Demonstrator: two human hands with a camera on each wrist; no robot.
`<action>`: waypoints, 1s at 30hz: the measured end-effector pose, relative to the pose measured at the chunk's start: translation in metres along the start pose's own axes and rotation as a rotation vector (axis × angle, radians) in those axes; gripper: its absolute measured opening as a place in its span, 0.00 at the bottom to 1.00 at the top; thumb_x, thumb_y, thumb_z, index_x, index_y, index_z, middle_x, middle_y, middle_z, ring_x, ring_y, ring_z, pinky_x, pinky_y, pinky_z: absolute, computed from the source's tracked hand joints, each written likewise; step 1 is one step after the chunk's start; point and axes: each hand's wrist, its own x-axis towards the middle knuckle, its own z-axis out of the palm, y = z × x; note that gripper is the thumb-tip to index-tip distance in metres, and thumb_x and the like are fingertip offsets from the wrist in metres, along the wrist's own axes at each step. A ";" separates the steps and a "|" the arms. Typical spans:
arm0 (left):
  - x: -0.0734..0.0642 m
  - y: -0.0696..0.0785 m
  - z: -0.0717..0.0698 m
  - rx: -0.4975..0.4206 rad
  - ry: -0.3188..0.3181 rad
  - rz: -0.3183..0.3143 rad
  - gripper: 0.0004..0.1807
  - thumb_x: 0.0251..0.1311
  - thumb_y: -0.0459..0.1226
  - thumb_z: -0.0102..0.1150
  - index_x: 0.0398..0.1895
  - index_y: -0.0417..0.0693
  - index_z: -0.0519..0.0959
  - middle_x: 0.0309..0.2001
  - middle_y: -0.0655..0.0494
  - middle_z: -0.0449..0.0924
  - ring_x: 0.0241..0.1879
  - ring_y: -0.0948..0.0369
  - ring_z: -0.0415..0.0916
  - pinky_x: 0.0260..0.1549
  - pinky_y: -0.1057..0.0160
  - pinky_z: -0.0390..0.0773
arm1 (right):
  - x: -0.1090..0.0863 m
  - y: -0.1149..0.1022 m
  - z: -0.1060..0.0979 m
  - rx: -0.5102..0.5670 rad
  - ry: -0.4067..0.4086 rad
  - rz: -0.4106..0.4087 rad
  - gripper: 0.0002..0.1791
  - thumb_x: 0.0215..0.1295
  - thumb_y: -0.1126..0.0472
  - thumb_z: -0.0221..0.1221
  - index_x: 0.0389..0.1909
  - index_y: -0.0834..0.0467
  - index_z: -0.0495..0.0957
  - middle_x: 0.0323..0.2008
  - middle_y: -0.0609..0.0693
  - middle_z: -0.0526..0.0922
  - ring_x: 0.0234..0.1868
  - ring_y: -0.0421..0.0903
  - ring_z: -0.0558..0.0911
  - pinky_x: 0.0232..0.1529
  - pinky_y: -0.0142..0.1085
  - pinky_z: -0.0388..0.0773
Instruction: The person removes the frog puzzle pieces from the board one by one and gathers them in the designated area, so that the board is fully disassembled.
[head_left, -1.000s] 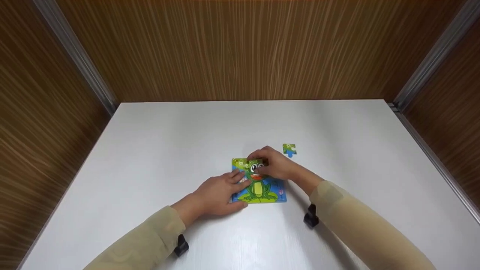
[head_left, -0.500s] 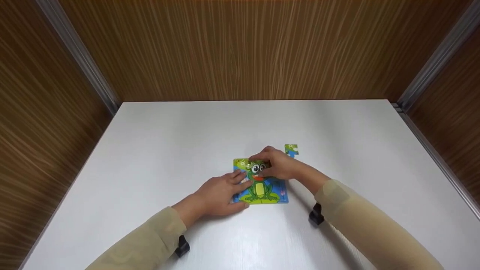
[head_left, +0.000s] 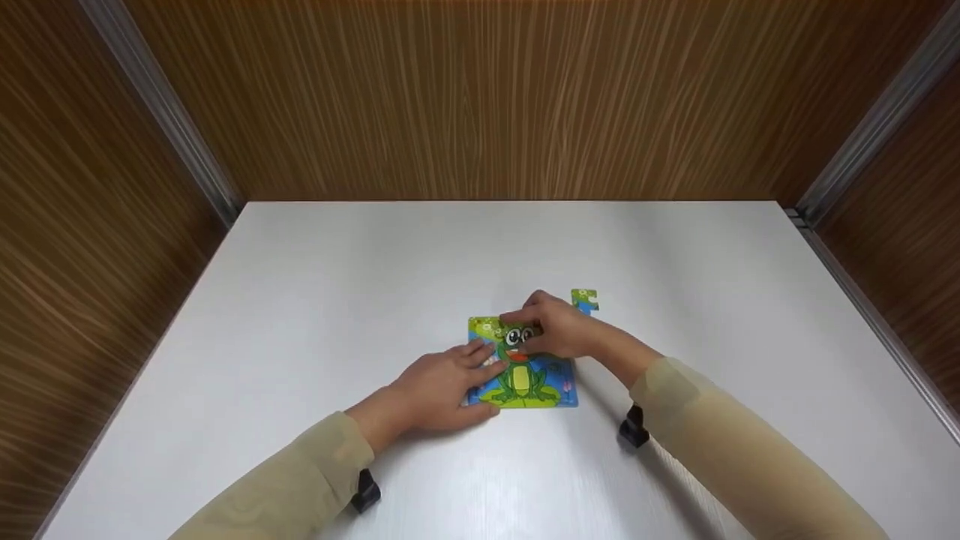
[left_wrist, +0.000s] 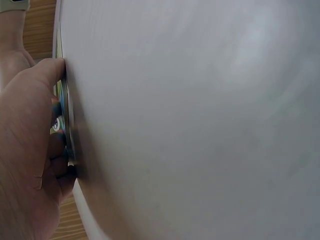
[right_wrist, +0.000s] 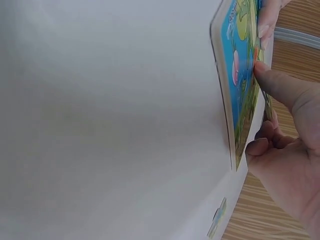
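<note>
A square frog jigsaw puzzle [head_left: 520,381] lies on the white table, its green frog on a blue ground. My left hand [head_left: 442,382] rests on the puzzle's left side with fingers spread and the thumb along the near edge. At the top, my right hand [head_left: 559,328] pinches the puzzle piece [head_left: 513,336] with the frog's eyes between thumb and fingers. In the right wrist view this piece [right_wrist: 268,106] is seen edge-on at the board's surface. The upper right part of the puzzle is hidden under the right hand.
A loose green and blue puzzle piece [head_left: 583,298] lies just beyond the right hand, its lower end covered. Wood-grain panels [head_left: 480,97] stand at the back and both sides of the white table [head_left: 337,277].
The head view has shifted slightly. The right hand keeps its pinch and stays nearly in place, covering more of the loose piece's lower end. The left hand rests as before.
</note>
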 end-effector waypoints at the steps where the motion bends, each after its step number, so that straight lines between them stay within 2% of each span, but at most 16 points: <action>1: 0.000 0.000 0.000 -0.001 -0.004 0.000 0.40 0.76 0.64 0.44 0.84 0.58 0.62 0.83 0.50 0.57 0.83 0.51 0.51 0.73 0.46 0.68 | 0.000 0.001 0.001 -0.001 0.006 -0.006 0.31 0.68 0.64 0.71 0.72 0.55 0.78 0.53 0.57 0.77 0.44 0.48 0.73 0.46 0.40 0.74; 5: 0.001 0.001 -0.001 -0.005 -0.011 0.000 0.40 0.76 0.64 0.44 0.84 0.58 0.62 0.83 0.50 0.56 0.83 0.51 0.51 0.73 0.45 0.67 | -0.004 0.004 0.002 -0.001 0.041 -0.030 0.31 0.68 0.63 0.72 0.71 0.58 0.79 0.52 0.57 0.78 0.41 0.46 0.74 0.43 0.38 0.74; 9: 0.000 0.001 -0.002 -0.008 -0.010 -0.005 0.40 0.76 0.64 0.44 0.84 0.58 0.63 0.83 0.50 0.56 0.83 0.51 0.51 0.73 0.45 0.67 | -0.007 0.007 -0.001 0.005 0.080 -0.038 0.30 0.68 0.62 0.71 0.70 0.61 0.79 0.52 0.55 0.80 0.42 0.46 0.75 0.43 0.38 0.75; 13: -0.001 0.002 -0.003 -0.009 0.001 0.000 0.39 0.76 0.63 0.45 0.83 0.57 0.64 0.82 0.49 0.57 0.82 0.51 0.52 0.73 0.46 0.67 | -0.011 0.009 -0.008 0.029 0.122 -0.026 0.28 0.69 0.63 0.70 0.68 0.62 0.80 0.54 0.55 0.81 0.49 0.49 0.79 0.52 0.44 0.80; 16: -0.002 0.001 -0.003 -0.011 0.012 0.007 0.39 0.76 0.63 0.46 0.83 0.56 0.65 0.82 0.49 0.58 0.82 0.50 0.53 0.73 0.46 0.67 | -0.015 0.013 -0.016 0.038 0.160 0.000 0.26 0.68 0.62 0.71 0.67 0.61 0.81 0.57 0.54 0.82 0.56 0.51 0.80 0.60 0.49 0.79; 19: -0.002 0.000 -0.003 -0.018 0.018 0.008 0.39 0.76 0.63 0.46 0.83 0.56 0.65 0.82 0.48 0.58 0.82 0.49 0.53 0.72 0.45 0.68 | -0.020 0.018 -0.025 0.035 0.200 0.026 0.26 0.67 0.62 0.72 0.66 0.60 0.82 0.58 0.53 0.83 0.58 0.52 0.81 0.63 0.52 0.78; 24: -0.004 -0.003 -0.001 -0.024 0.010 0.004 0.39 0.76 0.62 0.46 0.84 0.56 0.63 0.82 0.49 0.58 0.82 0.50 0.52 0.74 0.46 0.66 | -0.032 0.032 -0.040 0.043 0.263 0.010 0.26 0.66 0.66 0.72 0.65 0.62 0.82 0.58 0.55 0.84 0.58 0.56 0.81 0.62 0.56 0.78; 30: -0.007 -0.004 -0.002 -0.025 0.015 0.001 0.39 0.76 0.62 0.47 0.84 0.56 0.63 0.82 0.48 0.58 0.82 0.49 0.53 0.74 0.46 0.65 | -0.045 0.052 -0.056 0.051 0.308 0.077 0.26 0.65 0.67 0.72 0.65 0.61 0.82 0.60 0.55 0.85 0.58 0.56 0.81 0.56 0.54 0.77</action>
